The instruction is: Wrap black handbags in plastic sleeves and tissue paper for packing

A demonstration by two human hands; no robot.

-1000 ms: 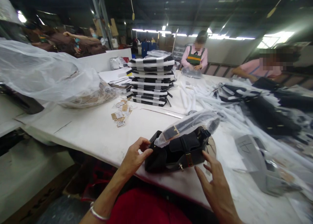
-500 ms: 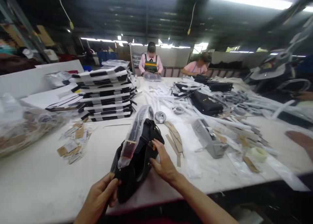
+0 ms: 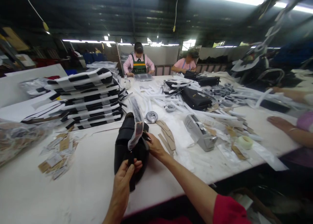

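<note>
A black handbag rests on the table in front of me. Its handle is wrapped in clear plastic and arches over the top, with a buckle showing through. My left hand is closed on a black strap end at the bag's near end, pinched between thumb and fingers. On the bag's right side, my right hand has its fingers closed on the edge beside a small gold-coloured fitting; part of that grip is hidden. Just beyond the bag lies a coiled grey strap.
Stacked black pieces with white wrapping stand at left, near a pile of tags. Rightward are brown card strips, a grey tape dispenser, a tape roll and another black bag. A co-worker's hand rests at right.
The bag has turned more upright toward me, and my left hand has moved from its left corner to the strap end. My right hand stays at the bag's right side. The view has shifted right.
</note>
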